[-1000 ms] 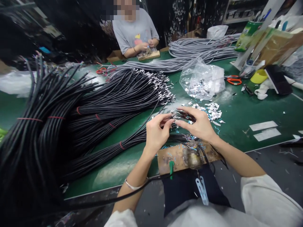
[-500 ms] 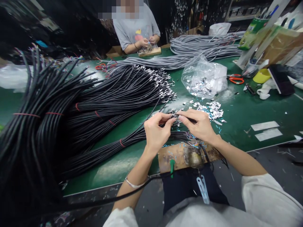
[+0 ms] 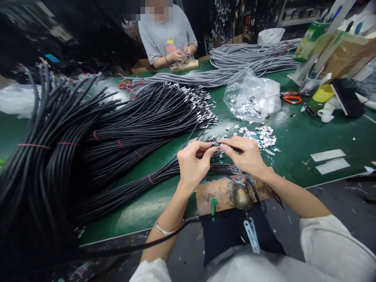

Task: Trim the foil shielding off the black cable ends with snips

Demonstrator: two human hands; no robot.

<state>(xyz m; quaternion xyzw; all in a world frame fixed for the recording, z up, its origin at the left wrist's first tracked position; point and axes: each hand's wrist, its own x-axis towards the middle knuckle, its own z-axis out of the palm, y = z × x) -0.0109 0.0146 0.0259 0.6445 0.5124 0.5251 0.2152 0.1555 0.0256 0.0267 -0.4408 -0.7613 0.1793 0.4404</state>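
Observation:
My left hand (image 3: pixel 194 162) is closed in a pinch over the green table, its thumb and forefinger on the end of a black cable. My right hand (image 3: pixel 246 154) pinches the same spot from the other side, fingertips nearly touching the left ones. The cable's tip is small and partly hidden by the fingers. Just below lies a tied cable bundle (image 3: pixel 164 172) whose stripped ends show coloured wires. A wooden board (image 3: pixel 205 197) with a metal fixture (image 3: pixel 242 196) and a green clip (image 3: pixel 213 207) sits at the table edge below my hands.
Large black cable bundles (image 3: pixel 141 113) with white-tipped ends fill the left. Foil and blue scraps (image 3: pixel 266 137) lie beyond my right hand, near a plastic bag (image 3: pixel 252 96) and orange-handled scissors (image 3: pixel 291 98). Grey cables (image 3: pixel 235 58) and a co-worker (image 3: pixel 167 35) are across the table.
My hands stay pinched together in almost the same place, with only slight finger movement. The whole view has shifted very slightly.

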